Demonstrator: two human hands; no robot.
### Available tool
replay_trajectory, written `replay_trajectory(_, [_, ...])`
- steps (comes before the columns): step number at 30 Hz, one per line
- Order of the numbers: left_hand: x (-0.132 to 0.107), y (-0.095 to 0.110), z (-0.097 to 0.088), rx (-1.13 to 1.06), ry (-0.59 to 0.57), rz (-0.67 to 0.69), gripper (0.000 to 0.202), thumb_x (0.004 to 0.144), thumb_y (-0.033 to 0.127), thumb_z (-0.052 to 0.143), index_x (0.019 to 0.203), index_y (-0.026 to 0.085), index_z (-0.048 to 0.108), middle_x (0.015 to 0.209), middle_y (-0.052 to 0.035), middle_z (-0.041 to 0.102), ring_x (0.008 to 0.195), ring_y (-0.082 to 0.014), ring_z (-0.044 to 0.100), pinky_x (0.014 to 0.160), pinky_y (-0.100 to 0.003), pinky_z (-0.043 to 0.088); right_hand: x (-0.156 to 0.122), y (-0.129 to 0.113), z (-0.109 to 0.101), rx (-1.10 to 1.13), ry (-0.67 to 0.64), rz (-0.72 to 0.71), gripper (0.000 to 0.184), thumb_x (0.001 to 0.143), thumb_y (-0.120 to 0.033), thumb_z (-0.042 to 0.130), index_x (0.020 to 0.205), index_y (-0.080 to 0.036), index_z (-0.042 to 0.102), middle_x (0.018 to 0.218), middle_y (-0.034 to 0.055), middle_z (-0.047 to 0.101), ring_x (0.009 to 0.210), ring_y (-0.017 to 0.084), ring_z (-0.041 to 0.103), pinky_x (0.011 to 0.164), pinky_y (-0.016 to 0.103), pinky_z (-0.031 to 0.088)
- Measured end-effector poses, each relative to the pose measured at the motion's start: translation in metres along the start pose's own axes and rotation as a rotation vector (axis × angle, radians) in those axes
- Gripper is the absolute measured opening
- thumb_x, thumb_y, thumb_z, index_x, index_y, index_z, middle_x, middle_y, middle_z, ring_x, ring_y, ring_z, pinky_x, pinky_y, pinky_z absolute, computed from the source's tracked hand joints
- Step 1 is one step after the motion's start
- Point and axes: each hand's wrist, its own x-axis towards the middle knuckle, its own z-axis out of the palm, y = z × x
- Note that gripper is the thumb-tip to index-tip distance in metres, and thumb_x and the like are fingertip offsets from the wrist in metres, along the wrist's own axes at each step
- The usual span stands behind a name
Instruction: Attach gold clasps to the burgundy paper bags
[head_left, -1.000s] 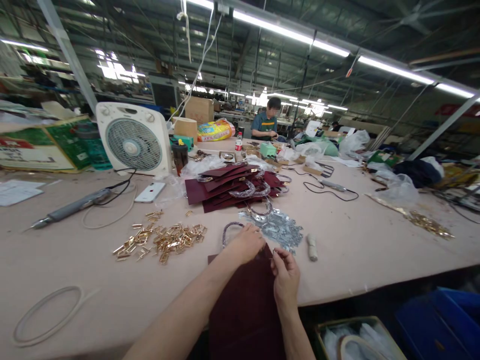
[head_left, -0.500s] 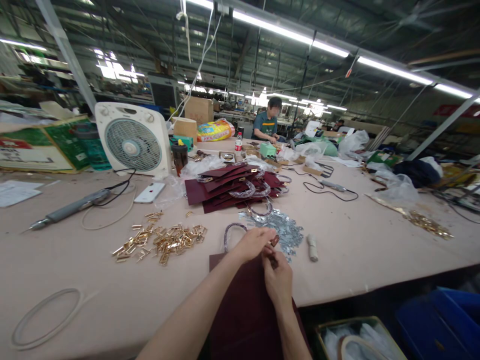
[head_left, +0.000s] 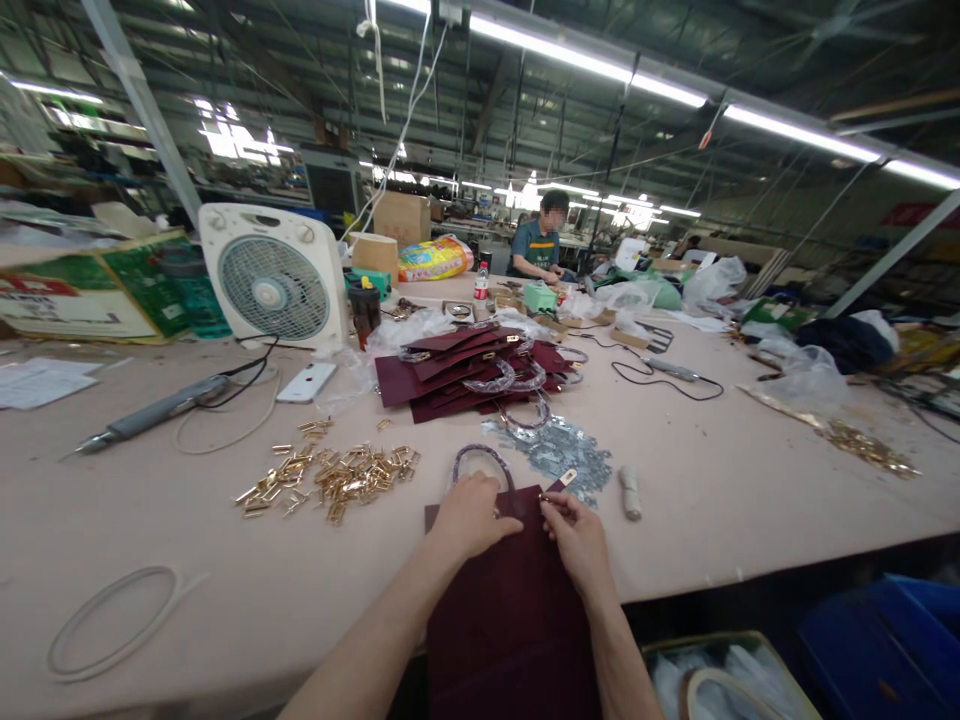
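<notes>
A burgundy bag panel [head_left: 510, 610] with a wrapped, curved handle [head_left: 480, 452] at its top hangs over the table's front edge toward me. My left hand [head_left: 472, 515] is closed on its upper edge at the handle's base, thumb lying across the front. At the panel's upper right corner my right hand [head_left: 577, 535] pinches a narrow burgundy strap [head_left: 553, 489] near its lower end. A gold metal plate [head_left: 568, 479] caps the strap's free end, which points up and right. Just beyond lies a heap of small silver metal plates [head_left: 562, 450].
Loose gold fittings [head_left: 352, 480] lie left of the panel. Stacked burgundy panels [head_left: 457, 370] lie behind. A grey electric screwdriver [head_left: 161, 408], phone [head_left: 306, 383] and fan [head_left: 274, 280] stand or lie left; a pale roll [head_left: 630, 493] is right. A co-worker [head_left: 536, 245] sits across the table.
My hands have moved apart. The left has dropped from the corner to the handle's base; the right still holds the strap, whose gold tip now shows.
</notes>
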Motion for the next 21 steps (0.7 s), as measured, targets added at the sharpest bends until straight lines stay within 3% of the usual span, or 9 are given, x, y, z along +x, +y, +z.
replay_trajectory(4, [0.008,0.002,0.017,0.170,0.063,0.009,0.056,0.048,0.056,0.095,0.081,0.021,0.066,0.100,-0.0192,0.071,0.107,-0.0474,0.063,0.100,-0.056,0.046,-0.003,0.000,0.001,0.002,0.008,-0.011,0.046,0.078,-0.058,0.078,0.098,-0.017,0.076,0.069,0.0045,0.071,0.060,0.021,0.065,0.054,0.031,0.051])
replay_trajectory(7, [0.016,-0.002,0.021,0.211,0.002,0.014,0.064,0.049,0.062,0.094,0.090,0.020,0.069,0.103,-0.0197,0.071,0.106,-0.0465,0.064,0.097,-0.054,0.047,-0.004,0.001,0.001,-0.017,-0.013,-0.020,0.043,0.080,-0.057,0.078,0.097,-0.018,0.076,0.068,0.0040,0.071,0.059,0.021,0.064,0.053,0.030,0.049])
replay_trajectory(15, [0.021,-0.010,0.019,0.281,-0.080,0.035,0.066,0.055,0.071,0.087,0.092,0.020,0.069,0.106,-0.0171,0.070,0.106,-0.0438,0.064,0.093,-0.050,0.048,-0.007,0.004,0.003,-0.116,0.012,-0.081,0.037,0.084,-0.053,0.075,0.100,-0.019,0.076,0.084,0.0078,0.076,0.068,0.023,0.068,0.062,0.034,0.054])
replay_trajectory(21, [0.020,-0.012,0.020,0.308,-0.073,0.056,0.068,0.059,0.073,0.085,0.097,0.020,0.068,0.105,-0.0156,0.069,0.104,-0.0409,0.064,0.090,-0.047,0.049,-0.010,0.004,0.006,-0.213,0.034,-0.174,0.033,0.089,-0.051,0.070,0.099,-0.021,0.075,0.092,0.0096,0.076,0.075,0.024,0.071,0.067,0.036,0.058])
